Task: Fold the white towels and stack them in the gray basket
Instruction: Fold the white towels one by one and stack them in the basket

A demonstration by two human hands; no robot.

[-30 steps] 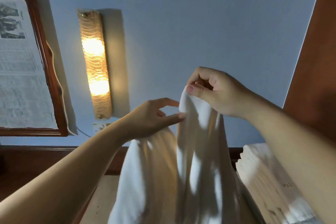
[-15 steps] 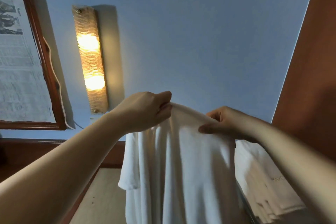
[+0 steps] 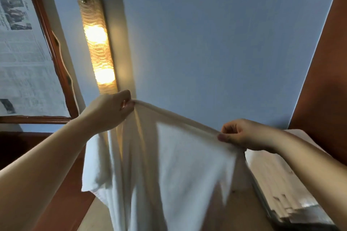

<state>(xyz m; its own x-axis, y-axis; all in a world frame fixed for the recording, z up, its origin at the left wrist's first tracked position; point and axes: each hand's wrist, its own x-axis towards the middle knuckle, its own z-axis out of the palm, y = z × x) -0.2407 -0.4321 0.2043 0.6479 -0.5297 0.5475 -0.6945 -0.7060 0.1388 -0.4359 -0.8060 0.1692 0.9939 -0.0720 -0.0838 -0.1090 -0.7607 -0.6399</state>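
Both hands pinch the top edge of the white towel [image 3: 180, 165], left hand [image 3: 109, 112] higher, right hand [image 3: 244, 135] lower; it hangs between them. Folded towels [image 3: 281, 184] sit right. Behind, a lit wall lamp [image 3: 98, 47] and framed newspaper [image 3: 24, 52].

Both forearms are bare, without sleeves, down to the left hand [image 3: 108, 111] and right hand [image 3: 244, 134]
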